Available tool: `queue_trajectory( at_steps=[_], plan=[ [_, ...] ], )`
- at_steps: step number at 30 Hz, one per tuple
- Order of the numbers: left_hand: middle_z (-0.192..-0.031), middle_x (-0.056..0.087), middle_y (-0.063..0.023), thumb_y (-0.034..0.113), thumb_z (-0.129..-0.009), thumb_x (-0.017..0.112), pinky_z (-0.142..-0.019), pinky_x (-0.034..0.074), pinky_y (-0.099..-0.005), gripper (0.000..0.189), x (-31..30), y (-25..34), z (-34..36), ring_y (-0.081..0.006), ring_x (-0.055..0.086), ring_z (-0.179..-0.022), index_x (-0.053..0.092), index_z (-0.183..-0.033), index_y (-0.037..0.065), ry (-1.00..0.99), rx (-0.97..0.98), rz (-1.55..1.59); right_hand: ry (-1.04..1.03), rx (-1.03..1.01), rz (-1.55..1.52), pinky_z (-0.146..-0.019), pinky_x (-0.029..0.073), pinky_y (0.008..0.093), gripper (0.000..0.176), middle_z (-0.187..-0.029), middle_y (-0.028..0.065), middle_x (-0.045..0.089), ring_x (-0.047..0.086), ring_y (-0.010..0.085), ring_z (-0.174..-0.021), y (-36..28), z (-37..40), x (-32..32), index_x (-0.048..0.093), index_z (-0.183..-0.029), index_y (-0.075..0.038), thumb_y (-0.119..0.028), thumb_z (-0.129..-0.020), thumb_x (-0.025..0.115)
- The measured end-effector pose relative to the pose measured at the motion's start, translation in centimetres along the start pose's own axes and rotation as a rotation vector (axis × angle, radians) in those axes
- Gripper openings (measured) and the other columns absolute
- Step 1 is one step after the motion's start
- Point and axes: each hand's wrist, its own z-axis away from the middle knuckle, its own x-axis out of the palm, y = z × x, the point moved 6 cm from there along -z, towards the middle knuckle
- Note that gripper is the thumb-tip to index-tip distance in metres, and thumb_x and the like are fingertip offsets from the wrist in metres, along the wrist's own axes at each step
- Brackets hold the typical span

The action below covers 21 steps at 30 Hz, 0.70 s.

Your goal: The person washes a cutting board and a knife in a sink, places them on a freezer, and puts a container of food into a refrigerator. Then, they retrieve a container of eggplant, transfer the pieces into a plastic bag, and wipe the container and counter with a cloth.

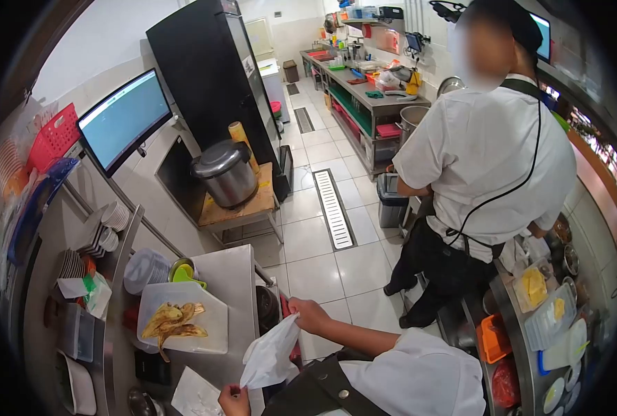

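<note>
My right hand (310, 313) pinches the top edge of a white plastic bag (270, 357), and my left hand (233, 400) grips its lower end near the bottom of the view. The bag hangs between my hands beside the edge of a steel counter (235, 277). On the counter to the left, a white cutting board (208, 326) carries yellow banana peels (171, 320). A white sheet (196, 396) lies on the counter close to my left hand.
A person in a white shirt and dark apron (485, 166) stands at the right by a counter of food containers (544, 312). A large steel pot (225, 173) sits on a wooden stand, a monitor (125, 118) hangs at left, and a floor drain (334, 208) runs down the tiled aisle.
</note>
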Motion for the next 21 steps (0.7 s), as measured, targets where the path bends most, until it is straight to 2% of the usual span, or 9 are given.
queue_trajectory(
  at_steps=[2,5,8,10,11,14,17,19,21],
  plan=[
    [-0.069,0.06,-0.017,0.017,-0.072,0.065,-0.063,0.044,-0.0354,0.021,0.7,-0.2,-0.1,-0.0232,0.055,-0.062,0.06,-0.077,-0.003,-0.07,0.064,-0.031,-0.002,0.044,0.077,-0.057,0.041,0.0427,0.021,-0.063,0.0151,0.049,0.048,0.0395,-0.063,0.2,0.1,-0.1,0.046,-0.075,-0.008,0.002,-0.06,0.057],
    [-0.07,0.061,-0.018,0.017,-0.07,0.066,-0.063,0.045,-0.0361,0.022,1.5,-1.7,-0.4,-0.0245,0.058,-0.063,0.061,-0.078,-0.003,-0.168,-0.003,-0.047,0.012,-0.135,0.241,-0.065,0.043,0.0456,0.018,-0.075,0.0167,0.052,0.052,0.0375,-0.071,0.1,-0.2,-1.6,0.047,-0.079,-0.005,0.001,-0.064,0.055],
    [-0.074,0.061,-0.0176,0.014,-0.068,0.068,-0.066,0.044,-0.0354,0.024,1.3,-0.3,0.1,-0.0245,0.057,-0.069,0.06,-0.083,-0.003,-0.285,-0.077,-0.064,-0.046,-0.148,0.31,-0.067,0.044,0.044,0.019,-0.08,0.0161,0.049,0.052,0.0379,-0.075,1.0,-0.5,-3.0,0.048,-0.08,-0.005,0.001,-0.064,0.057],
    [-0.078,0.061,-0.0172,0.013,-0.066,0.069,-0.068,0.044,-0.0351,0.029,2.5,0.5,0.3,-0.0246,0.057,-0.073,0.06,-0.088,-0.003,-0.381,-0.103,-0.109,-0.209,0.018,0.249,-0.067,0.045,0.0412,0.02,-0.078,0.0153,0.054,0.054,0.0361,-0.075,3.3,-0.2,-2.5,0.051,-0.078,-0.003,-0.002,-0.06,0.061],
    [-0.095,0.058,-0.0177,0.013,-0.064,0.072,-0.076,0.043,-0.0357,0.048,4.6,-0.9,0.4,-0.0273,0.055,-0.086,0.054,-0.105,-0.001,-0.553,-0.074,-0.059,-0.311,0.085,0.215,-0.067,0.045,0.0404,0.021,-0.077,0.0151,0.054,0.054,0.0356,-0.075,4.6,0.0,-2.1,0.052,-0.077,-0.003,-0.002,-0.059,0.062],
    [-0.108,0.053,-0.0167,0.014,-0.063,0.073,-0.083,0.041,-0.0366,0.063,7.8,0.8,0.3,-0.0308,0.052,-0.095,0.045,-0.117,0.0,-0.576,0.114,0.333,-0.542,0.247,0.219,-0.067,0.045,0.0393,0.023,-0.08,0.0168,0.057,0.055,0.035,-0.078,7.7,2.0,-0.1,0.055,-0.078,-0.001,-0.006,-0.057,0.064],
    [-0.116,0.048,-0.0158,0.013,-0.067,0.07,-0.087,0.04,-0.0368,0.064,9.6,7.9,-1.9,-0.0309,0.05,-0.102,0.039,-0.121,0.0,-0.42,0.292,0.082,-0.67,0.326,0.233,-0.067,0.044,0.0401,0.022,-0.081,0.0166,0.057,0.055,0.0354,-0.079,7.7,4.0,2.7,0.054,-0.079,-0.001,-0.004,-0.058,0.062],
    [-0.084,0.055,-0.0132,0.006,-0.064,0.068,-0.065,0.044,-0.031,0.037,12.7,11.8,-2.8,-0.0259,0.055,-0.072,0.051,-0.095,-0.002,-0.288,0.499,0.055,-0.719,0.301,0.107,-0.07,0.043,0.0406,0.024,-0.084,0.0158,0.055,0.054,0.0355,-0.082,7.9,5.5,5.0,0.052,-0.081,-0.002,-0.001,-0.058,0.059],
    [-0.079,0.057,-0.0156,0.003,-0.063,0.063,-0.064,0.046,-0.0315,0.03,17.3,7.8,-2.6,-0.0295,0.057,-0.07,0.056,-0.091,-0.004,-0.42,0.369,0.142,-0.76,0.249,0.023,-0.073,0.042,0.0401,0.029,-0.088,0.0148,0.053,0.052,0.0349,-0.086,8.1,5.8,6.5,0.051,-0.086,-0.003,0.001,-0.058,0.059]
  ],
)
